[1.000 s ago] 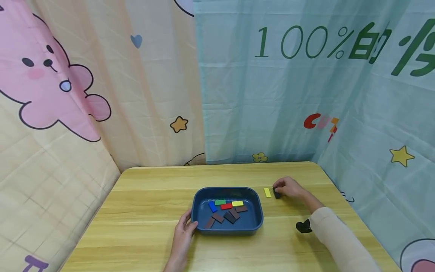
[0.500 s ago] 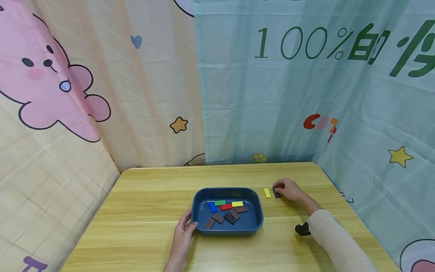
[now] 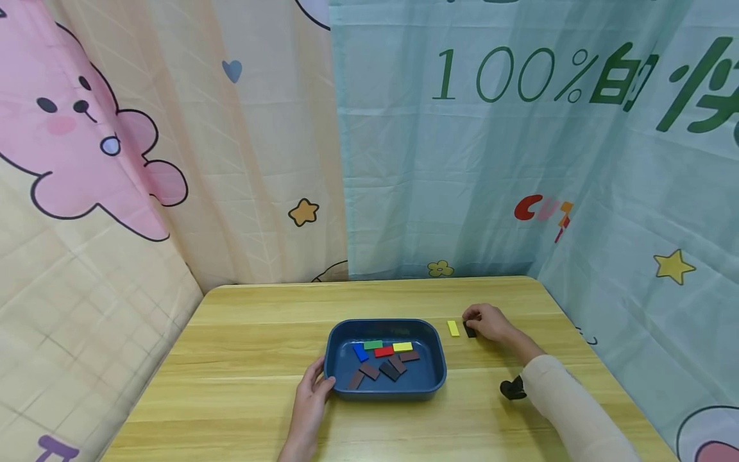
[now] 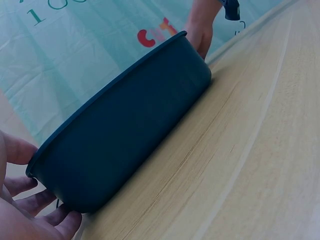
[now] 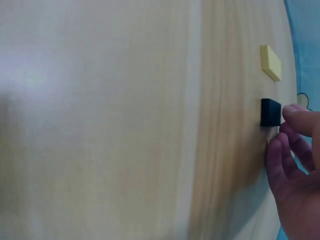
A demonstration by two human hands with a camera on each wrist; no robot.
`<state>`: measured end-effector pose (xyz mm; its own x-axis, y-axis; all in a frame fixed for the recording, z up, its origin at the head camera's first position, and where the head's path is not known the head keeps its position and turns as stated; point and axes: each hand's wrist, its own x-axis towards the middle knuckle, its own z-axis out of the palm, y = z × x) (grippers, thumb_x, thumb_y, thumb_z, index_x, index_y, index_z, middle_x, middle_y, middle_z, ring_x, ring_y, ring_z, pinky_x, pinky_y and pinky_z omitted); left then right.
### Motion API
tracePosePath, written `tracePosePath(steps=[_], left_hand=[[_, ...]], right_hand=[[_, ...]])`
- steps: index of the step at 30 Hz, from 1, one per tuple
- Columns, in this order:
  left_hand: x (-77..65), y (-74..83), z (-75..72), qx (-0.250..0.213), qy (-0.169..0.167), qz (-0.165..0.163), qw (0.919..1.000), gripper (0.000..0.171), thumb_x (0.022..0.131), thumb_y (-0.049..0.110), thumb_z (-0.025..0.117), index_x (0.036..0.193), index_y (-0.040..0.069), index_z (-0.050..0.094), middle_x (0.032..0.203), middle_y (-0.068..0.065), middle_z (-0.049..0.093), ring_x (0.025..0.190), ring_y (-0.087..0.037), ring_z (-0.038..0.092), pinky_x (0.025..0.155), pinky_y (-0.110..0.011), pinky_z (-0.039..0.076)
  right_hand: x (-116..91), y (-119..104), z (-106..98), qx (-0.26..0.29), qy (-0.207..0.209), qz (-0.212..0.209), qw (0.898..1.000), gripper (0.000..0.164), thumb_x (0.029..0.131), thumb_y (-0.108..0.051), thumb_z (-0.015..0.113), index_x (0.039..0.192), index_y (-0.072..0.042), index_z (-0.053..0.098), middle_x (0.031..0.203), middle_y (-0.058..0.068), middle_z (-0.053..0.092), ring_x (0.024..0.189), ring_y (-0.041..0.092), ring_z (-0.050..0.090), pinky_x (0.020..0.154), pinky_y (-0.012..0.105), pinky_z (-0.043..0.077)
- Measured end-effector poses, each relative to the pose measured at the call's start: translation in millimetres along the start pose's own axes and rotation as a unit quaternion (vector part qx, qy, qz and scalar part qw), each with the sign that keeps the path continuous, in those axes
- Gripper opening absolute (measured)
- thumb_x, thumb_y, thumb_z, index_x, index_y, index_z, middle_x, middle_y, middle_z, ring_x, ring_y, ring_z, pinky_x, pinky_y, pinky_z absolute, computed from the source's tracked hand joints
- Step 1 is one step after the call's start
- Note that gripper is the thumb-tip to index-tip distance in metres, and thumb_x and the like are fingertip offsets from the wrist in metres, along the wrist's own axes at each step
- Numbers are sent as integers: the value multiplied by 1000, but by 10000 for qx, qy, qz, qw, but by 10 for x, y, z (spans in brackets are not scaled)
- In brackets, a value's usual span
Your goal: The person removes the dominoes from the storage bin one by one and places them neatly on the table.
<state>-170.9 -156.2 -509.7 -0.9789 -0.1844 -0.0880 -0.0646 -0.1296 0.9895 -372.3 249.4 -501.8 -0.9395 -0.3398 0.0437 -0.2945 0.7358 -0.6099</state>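
Note:
My left hand (image 3: 312, 398) holds the near-left corner of a dark blue tray (image 3: 441, 369), its fingers curled against the outer wall (image 4: 125, 120). Several small domino-shaped blocks lie in the tray: a blue block (image 3: 360, 352), a green block (image 3: 373, 344), a red block (image 3: 383, 351), a yellow one, a black block (image 3: 389, 370) and several brown ones. To the right of the tray, my right hand (image 3: 487, 321) is bent over another black block (image 5: 271, 113) on the table. Its fingertips are right at the block's far end, with the block's top exposed. Beside that sits a yellow block (image 5: 271, 63).
The wooden table (image 3: 254, 359) has rounded far corners, with patterned curtains (image 3: 260, 160) hanging behind and at both sides. A small black device (image 3: 514, 388) shows by my right sleeve (image 3: 571, 398).
My right hand stays at the black block, and its fingertips have shifted slightly off it, so more of the block shows. The left hand and tray look unmoved.

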Motion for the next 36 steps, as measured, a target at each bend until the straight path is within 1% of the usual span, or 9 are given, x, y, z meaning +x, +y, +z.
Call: tracePosePath(steps=[4,7,14,18,22,26,30,33,36], left_hand=[[2,-1,1,1,8,-46,10000,53,105,1,47,155,-7,33,158,-32,32,142,-48,38,113,-53,39],[9,0,3,6,-2,-52,10000,53,105,1,47,156,-7,33,158,-31,32,142,-48,38,113,-53,39],[25,7,7,1,12,-101,9999,54,105,3,48,156,-6,33,159,-31,30,143,-48,37,113,-55,38],[24,0,4,-2,3,-113,9999,54,105,2,48,156,-6,33,159,-31,31,143,-48,37,113,-55,38],[23,-1,-3,6,13,-139,9999,54,105,2,48,157,-6,32,159,-31,30,143,-49,36,113,-55,37],[18,-6,-8,34,30,-127,9999,55,105,2,48,156,-7,32,159,-32,29,142,-50,36,113,-56,37],[4,-17,-8,2,27,-112,9999,54,104,1,49,156,-7,33,158,-32,31,142,-50,36,113,-55,38],[0,-20,-7,14,34,-85,10000,54,104,1,49,155,-8,33,158,-32,32,142,-50,37,113,-54,39],[2,-15,-5,31,46,-44,10000,53,104,1,49,155,-8,34,157,-32,33,141,-50,38,112,-54,39]], right_hand=[[30,-48,-58,148,-113,-87,9998,12,99,1,64,109,5,70,100,10,67,97,34,65,81,45,57],[54,-98,-101,207,-204,-182,9994,14,99,1,65,110,6,70,101,11,68,98,34,66,82,45,57],[99,-290,-180,327,-469,-334,9978,20,98,3,63,117,9,68,107,20,67,100,34,64,84,45,57],[140,-371,-190,303,-570,-323,9974,22,98,2,63,119,8,68,111,20,67,101,31,64,85,44,56],[174,-457,-200,334,-666,-472,9961,24,98,2,62,121,8,67,113,22,67,102,31,65,86,45,56],[207,-534,-199,355,-795,-618,9943,24,99,0,63,122,8,67,114,23,67,101,30,65,84,44,57],[245,-606,-187,358,-898,-572,9937,24,100,-1,63,123,6,68,116,22,67,100,26,66,83,40,57],[267,-693,-192,337,-979,-677,9923,25,100,-2,64,124,5,68,117,23,67,101,27,66,84,39,58],[281,-812,-198,287,-1048,-893,9901,25,100,-3,64,124,4,68,117,22,68,103,28,67,85,41,58]])
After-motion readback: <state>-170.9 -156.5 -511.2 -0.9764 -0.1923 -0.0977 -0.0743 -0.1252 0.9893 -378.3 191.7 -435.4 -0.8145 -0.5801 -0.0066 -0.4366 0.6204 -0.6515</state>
